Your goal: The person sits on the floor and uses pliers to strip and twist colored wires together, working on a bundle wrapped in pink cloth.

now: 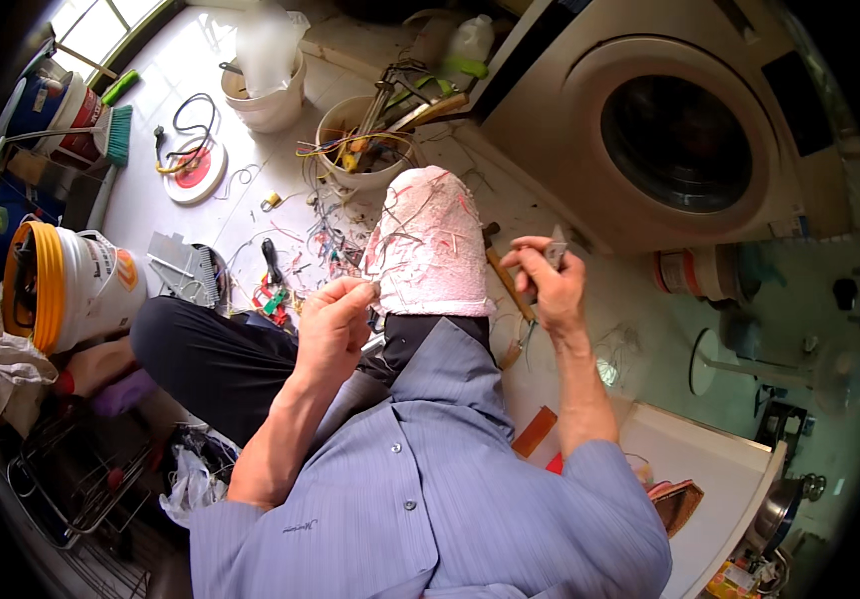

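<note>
A pink towel (430,240) strewn with thin wire scraps covers my raised knee. At its lower left edge, my left hand (342,314) is closed in a pinch on something small and greyish that I cannot make out. My right hand (550,280), right of the towel, grips a small metal tool (556,250) with a pointed tip, its exact kind unclear. Behind that hand lies a wooden-handled tool (505,280) on the floor. Coloured wire scraps (320,230) and a black cable piece (272,258) lie left of the towel.
A bucket of tools and wires (355,175), a white bucket (260,105) and a coiled cable (190,160) stand or lie ahead. A washing machine (540,140) fills the upper right. Buckets (110,290) and a wire rack (75,469) crowd the left; a white board (679,439) is at right.
</note>
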`<state>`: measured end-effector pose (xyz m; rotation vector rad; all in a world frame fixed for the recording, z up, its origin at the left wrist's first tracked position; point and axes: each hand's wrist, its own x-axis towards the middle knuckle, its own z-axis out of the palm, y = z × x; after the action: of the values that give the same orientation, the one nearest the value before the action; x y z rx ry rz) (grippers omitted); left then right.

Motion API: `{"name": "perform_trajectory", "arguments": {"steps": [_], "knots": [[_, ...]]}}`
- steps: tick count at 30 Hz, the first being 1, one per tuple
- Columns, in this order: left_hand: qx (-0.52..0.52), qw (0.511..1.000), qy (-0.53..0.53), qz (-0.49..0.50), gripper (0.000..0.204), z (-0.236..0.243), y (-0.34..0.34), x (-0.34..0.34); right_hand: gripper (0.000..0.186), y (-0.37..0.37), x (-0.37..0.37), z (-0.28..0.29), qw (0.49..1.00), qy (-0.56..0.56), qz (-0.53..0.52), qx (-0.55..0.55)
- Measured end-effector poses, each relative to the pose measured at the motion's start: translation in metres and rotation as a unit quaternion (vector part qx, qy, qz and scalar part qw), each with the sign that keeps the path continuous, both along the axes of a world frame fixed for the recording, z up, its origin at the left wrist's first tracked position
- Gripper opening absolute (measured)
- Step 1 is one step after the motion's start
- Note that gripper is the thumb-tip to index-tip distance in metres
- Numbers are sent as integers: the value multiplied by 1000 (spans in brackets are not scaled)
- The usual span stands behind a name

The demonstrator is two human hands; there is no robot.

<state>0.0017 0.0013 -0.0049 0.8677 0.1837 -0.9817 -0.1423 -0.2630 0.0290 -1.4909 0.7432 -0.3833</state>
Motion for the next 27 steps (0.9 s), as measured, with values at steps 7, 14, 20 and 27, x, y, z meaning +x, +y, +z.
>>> {"name": "perform_trajectory", "arguments": {"steps": [7, 14, 20, 27], "knots": [[12, 1000, -26, -10, 14, 8, 7, 16, 21, 24, 6, 5, 988, -91, 57, 112], [-8, 1000, -14, -2, 13, 7, 5, 12, 15, 41, 17, 3, 986, -72, 75, 130], [-57, 997, 51, 9, 13, 6, 2, 9, 11, 56, 28, 0, 984, -53, 82, 147], [-28, 999, 14, -29, 14, 14, -17, -3, 12, 93, 45, 13, 983, 35, 178, 24]]}}
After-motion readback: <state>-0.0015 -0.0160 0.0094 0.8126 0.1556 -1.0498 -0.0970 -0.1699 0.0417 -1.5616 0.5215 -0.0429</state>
